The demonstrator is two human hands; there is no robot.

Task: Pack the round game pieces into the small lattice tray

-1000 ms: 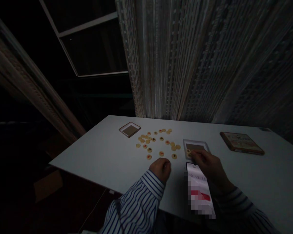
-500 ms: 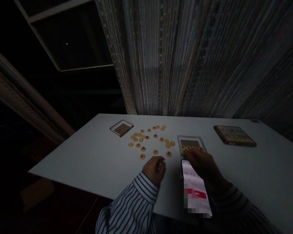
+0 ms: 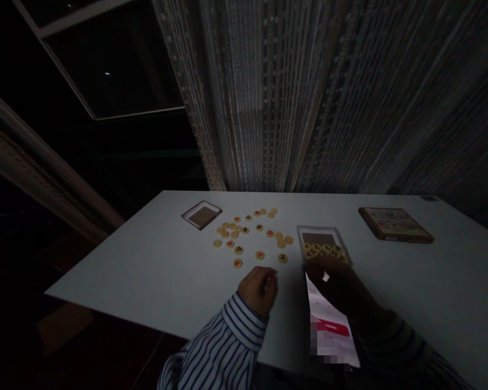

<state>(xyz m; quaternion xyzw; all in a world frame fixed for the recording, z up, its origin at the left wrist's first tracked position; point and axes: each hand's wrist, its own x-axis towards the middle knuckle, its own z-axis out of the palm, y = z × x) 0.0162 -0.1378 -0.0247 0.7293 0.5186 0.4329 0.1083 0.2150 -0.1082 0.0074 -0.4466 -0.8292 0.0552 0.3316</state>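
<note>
My left hand rests on the white table with its fingers curled in; whatever they may hold is hidden. Just beyond it lie loose round Chinese chess pieces, some showing red or black characters, others plain. My right hand, dark and shaded, hovers over the top of a lit phone at the near edge of a clear plastic tray. Its thumb and fingers close into a ring, with phone light showing through; the fingertips are too dark to show anything held. Rows of chess pieces with black characters sit in the tray.
A shallow open box part lies at the back left of the table. On the right is a flat printed box. A small dark object lies at the far right corner. Curtains hang behind the table.
My right hand has drawn back from inside the tray to its near edge, uncovering more of the pieces there. My left hand stays curled in about the same place.
</note>
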